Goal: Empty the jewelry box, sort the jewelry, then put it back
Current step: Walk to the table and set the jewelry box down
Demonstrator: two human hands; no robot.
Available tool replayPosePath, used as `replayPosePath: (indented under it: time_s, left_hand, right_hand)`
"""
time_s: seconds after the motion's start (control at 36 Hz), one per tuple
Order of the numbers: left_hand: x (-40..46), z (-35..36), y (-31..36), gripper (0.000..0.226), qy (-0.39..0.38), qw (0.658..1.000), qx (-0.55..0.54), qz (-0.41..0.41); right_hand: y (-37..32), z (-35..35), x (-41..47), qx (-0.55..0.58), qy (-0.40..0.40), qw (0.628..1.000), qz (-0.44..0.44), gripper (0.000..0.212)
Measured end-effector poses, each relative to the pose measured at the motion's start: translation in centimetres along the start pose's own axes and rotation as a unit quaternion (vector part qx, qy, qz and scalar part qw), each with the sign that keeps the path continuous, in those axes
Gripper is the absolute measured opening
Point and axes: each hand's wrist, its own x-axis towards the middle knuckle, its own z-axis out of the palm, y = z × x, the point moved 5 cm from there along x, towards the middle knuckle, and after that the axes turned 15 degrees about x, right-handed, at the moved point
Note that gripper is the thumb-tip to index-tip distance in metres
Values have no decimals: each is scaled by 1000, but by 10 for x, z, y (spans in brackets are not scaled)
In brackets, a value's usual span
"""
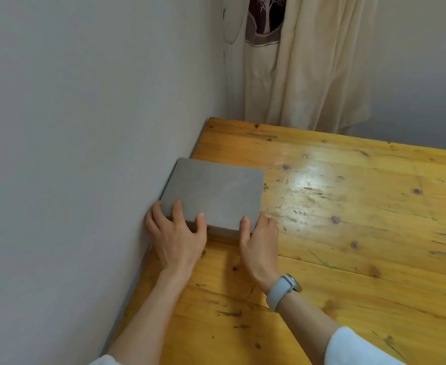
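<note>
- 1 head view, worn, looking forward and down, tilted.
- Close over wooden table (348, 233), wall (71, 154) left, curtain (308, 75) beyond far edge.

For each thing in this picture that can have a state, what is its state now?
jewelry box: lid closed, lying on the table beside the wall
left hand: grips the box's near left corner
right hand: grips the box's near right corner
curtain: hanging, parted at the top
</note>
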Motion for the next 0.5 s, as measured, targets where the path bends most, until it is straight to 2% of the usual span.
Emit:
replayPosePath:
  time_s: [0.11,0.19,0.28,0.5]
  left_hand:
    - [2,-5,-5,49,-1,993,-106,-54]
    - [-6,-13,-7,40,12,987,-151,-59]
    - [-26,-19,-7,40,2,982,-180,-51]
    - [-104,-42,-16,41,-31,972,-230,-25]
  right_hand:
    - [6,-5,-3,2,18,1000,-17,37]
    - [10,-16,-16,0,20,999,-35,35]
    - [13,-33,-34,-17,36,998,-48,31]
    - [20,-78,-103,-8,30,1000,-3,24]
